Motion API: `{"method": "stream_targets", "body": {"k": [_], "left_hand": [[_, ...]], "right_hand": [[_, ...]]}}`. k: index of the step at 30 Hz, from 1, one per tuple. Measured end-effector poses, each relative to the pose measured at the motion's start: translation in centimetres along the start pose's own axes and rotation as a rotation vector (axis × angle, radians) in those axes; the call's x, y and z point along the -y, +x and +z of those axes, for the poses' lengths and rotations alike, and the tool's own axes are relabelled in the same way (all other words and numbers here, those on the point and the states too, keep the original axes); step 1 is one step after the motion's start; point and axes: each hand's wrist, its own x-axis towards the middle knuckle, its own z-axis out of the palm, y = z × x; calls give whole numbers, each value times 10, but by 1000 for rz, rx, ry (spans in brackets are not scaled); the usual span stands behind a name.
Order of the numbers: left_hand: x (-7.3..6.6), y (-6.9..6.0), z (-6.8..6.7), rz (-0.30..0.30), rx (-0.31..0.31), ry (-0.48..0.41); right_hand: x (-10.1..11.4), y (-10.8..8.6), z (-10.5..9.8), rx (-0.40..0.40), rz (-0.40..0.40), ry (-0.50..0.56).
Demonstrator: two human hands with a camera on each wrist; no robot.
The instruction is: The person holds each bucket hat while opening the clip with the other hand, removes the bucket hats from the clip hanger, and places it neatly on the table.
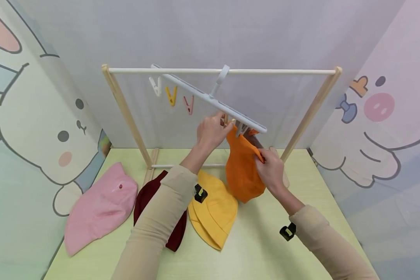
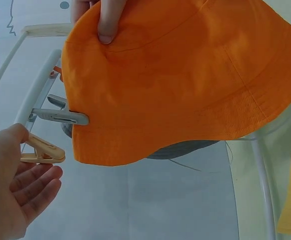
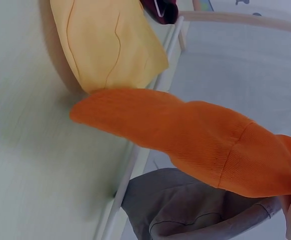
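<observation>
Pinching a peach clothespin point(image 2: 54, 151), the left hand point(image 1: 210, 132) hovered by an orange bucket hat point(image 1: 244, 167), pinched by the right hand point(image 1: 271, 169) beneath a hanger point(image 1: 211, 100); clipping seemed underway, next apparently needing the brim point(image 2: 108, 147) pegged.

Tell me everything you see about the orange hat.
The orange hat is plain, soft-looking fabric, with visible seams and close rows of stitching along its brim. It hangs tilted beneath the right end of the white hanger. A grey clip grips its brim edge; the right hand pinches its fabric. The left hand holds a tan clip beside it, apart from the fabric.
</observation>
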Motion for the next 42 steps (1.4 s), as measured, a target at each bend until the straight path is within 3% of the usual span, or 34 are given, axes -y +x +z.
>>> {"method": "stream_targets", "body": {"k": [26,36,42], "left_hand": [[4,-8,3,28,-13,10],[-9,-13,1,39,110,40],[-15,-14,4,60,128,29]], "right_hand": [[5,-2,-6,40,-3,8],[7,-2,-8,51,6,32],[9,-3,-8,50,-9,40]]}}
